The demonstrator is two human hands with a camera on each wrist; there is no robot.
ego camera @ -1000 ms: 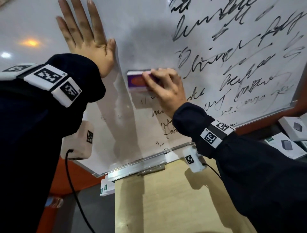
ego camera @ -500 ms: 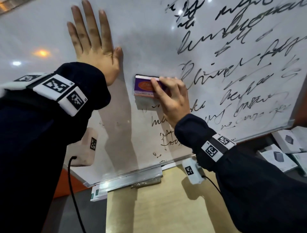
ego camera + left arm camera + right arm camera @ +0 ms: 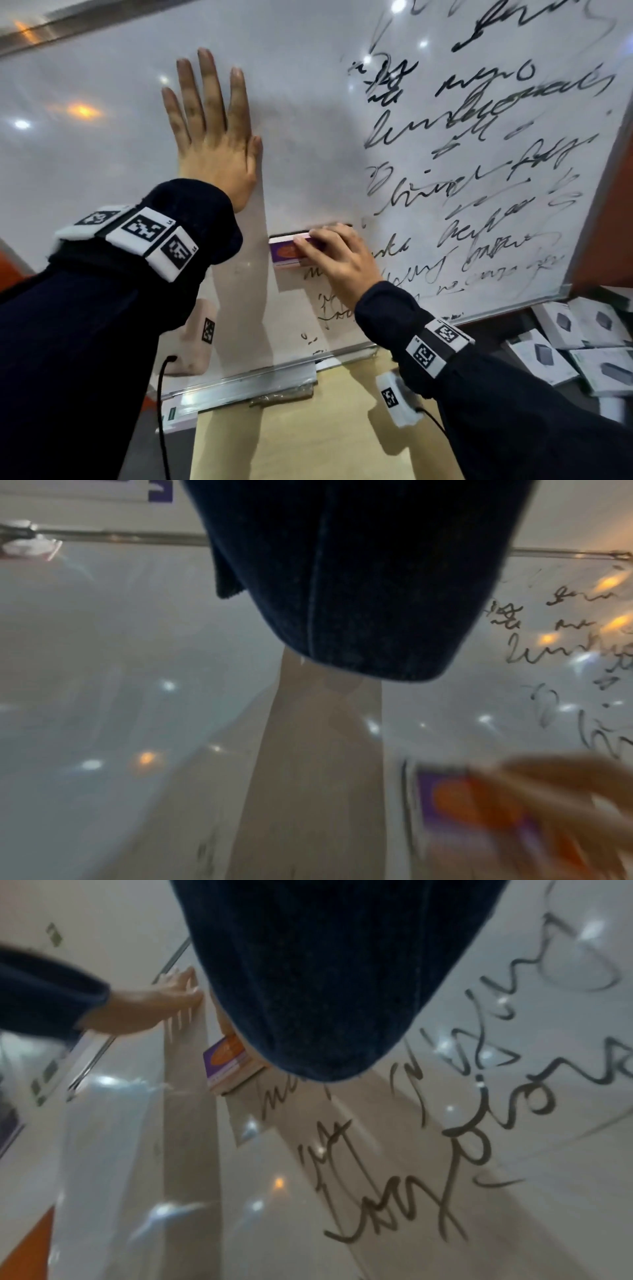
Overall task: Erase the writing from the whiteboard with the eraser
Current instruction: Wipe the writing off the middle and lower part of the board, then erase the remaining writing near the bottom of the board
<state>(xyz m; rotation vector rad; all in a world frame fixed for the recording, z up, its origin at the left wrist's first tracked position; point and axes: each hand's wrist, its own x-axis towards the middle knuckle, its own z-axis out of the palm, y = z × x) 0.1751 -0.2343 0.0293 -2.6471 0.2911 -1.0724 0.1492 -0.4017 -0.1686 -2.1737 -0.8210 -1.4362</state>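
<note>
Meanwhile, the left hand (image 3: 212,144) is staying where it was half a second ago, flat against the whiteboard (image 3: 308,102) with its fingers straight and spread, gripping nothing and seemingly steadying the board. Just right of and below it, the eraser (image 3: 291,253) is sliding downward: a moment back it was sitting level with the heel of the left hand, and now it is riding clearly lower, pressed to the board. The right hand (image 3: 337,262) is gripping it, fingers curled over its purple and orange top. Directly under the eraser, a few scribbled words (image 3: 330,305) are waiting in its path, so this stroke is probably about to take them. Further right, the writing (image 3: 479,154) is covering most of the board untouched, so the job is looking well short of halfway.
</note>
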